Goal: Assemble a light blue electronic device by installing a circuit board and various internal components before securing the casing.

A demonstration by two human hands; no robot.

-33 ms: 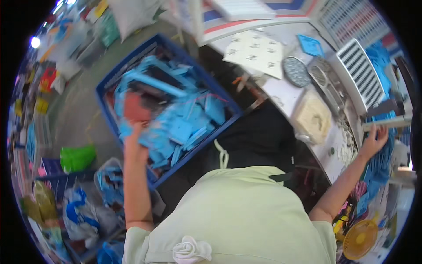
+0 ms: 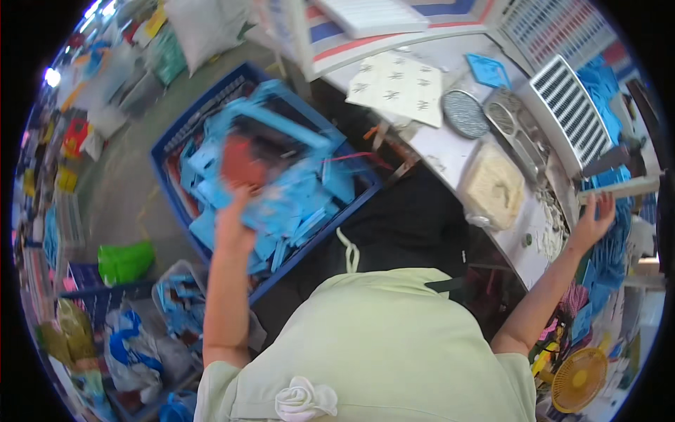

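Note:
Over the blue crate (image 2: 163, 163), my left hand (image 2: 235, 214) is closed on the near end of a flat reddish-brown piece (image 2: 241, 163), smeared by motion. Beneath it, light-blue plastic pieces (image 2: 292, 204) fill the crate, and a long light-blue frame (image 2: 281, 125) lies across the far part. A dark area beside the reddish piece is too blurred to name. Off to the right, my right hand (image 2: 596, 221) has its fingers stretched up against the lower edge of a pale bar (image 2: 619, 190); nothing shows inside the hand.
On the white worktable (image 2: 450, 158) lie a patterned white sheet (image 2: 397, 88), a grey oval object (image 2: 465, 113), a metal tray (image 2: 517, 133) and a bagged beige block (image 2: 492, 186). A slatted white panel (image 2: 571, 112) stands at right. An orange round basket (image 2: 579, 380) sits lower right, a green bag (image 2: 125, 261) at left.
My left hand has shifted slightly right across the crate with the reddish-brown piece. My right hand stays at the pale bar. The whole view has shifted a little.

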